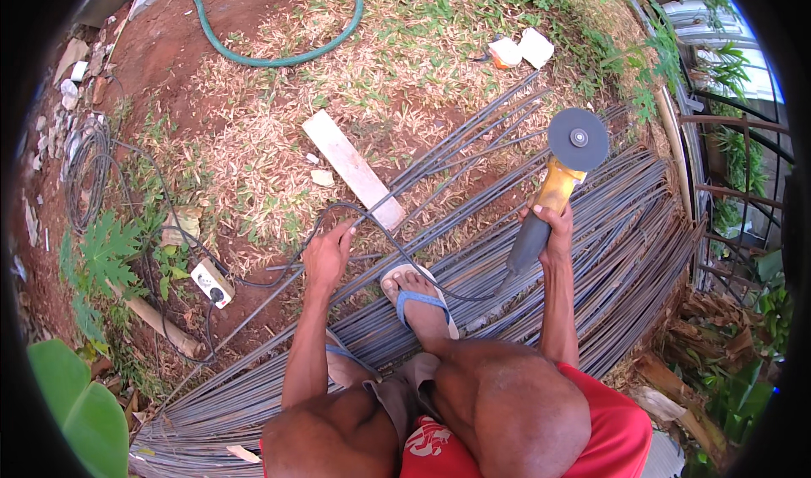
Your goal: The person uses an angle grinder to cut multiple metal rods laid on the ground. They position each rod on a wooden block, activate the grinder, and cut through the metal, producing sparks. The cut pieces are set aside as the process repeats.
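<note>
My right hand (549,229) grips the grey-and-yellow angle grinder (553,189), held upright on the right with its dark cutting disc (568,130) at the top; its cable loops leftward. My left hand (329,254) has its fingers closed on a thin steel rod (253,317) at centre-left, one of a few rods lying over a pale wooden board (338,155). Beneath me a large bundle of long steel rods (625,225) runs diagonally. My sandaled foot (418,305) rests on it between my hands.
A white power strip (211,279) with plugged cable sits left, near coiled wires (84,182) and rubble (72,81). A green hose (279,57) and white objects (534,47) lie on the dirt and grass behind. A rusty metal fence (735,195) and plants line the right.
</note>
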Demonstrator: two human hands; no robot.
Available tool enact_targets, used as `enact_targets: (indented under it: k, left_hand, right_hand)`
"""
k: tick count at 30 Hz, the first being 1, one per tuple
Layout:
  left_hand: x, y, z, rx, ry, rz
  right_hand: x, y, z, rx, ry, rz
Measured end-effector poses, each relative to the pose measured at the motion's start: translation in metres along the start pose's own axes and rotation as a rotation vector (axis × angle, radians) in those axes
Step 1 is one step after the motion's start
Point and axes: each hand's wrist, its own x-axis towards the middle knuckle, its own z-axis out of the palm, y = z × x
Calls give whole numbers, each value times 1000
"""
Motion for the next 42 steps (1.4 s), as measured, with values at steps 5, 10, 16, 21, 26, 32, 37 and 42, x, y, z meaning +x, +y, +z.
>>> enact_targets:
  k: [5, 10, 16, 21, 26, 32, 37, 42]
  left_hand:
    - [-2, 1, 3, -14, 76, 64]
    - [-3, 0, 9, 24, 119, 93]
    - [-4, -7, 17, 68, 161, 108]
    - [-4, -7, 18, 61, 195, 145]
    - [-5, -10, 21, 48, 230, 158]
    - [-5, -11, 23, 74, 224, 153]
    - [-4, -10, 24, 100, 207, 159]
    - [-4, -12, 26, 137, 214, 155]
  right_hand:
    - [2, -1, 1, -170, -112, 101]
    - [7, 18, 20, -440, -295, 15]
    - [14, 43, 47, -910, -489, -8]
    - [11, 45, 71, -1092, -526, 60]
    - [11, 44, 76, -1114, -542, 59]
    - [10, 45, 74, -1141, -541, 39]
    - [9, 48, 74, -1160, -563, 20]
    - [9, 44, 79, -1143, -571, 46]
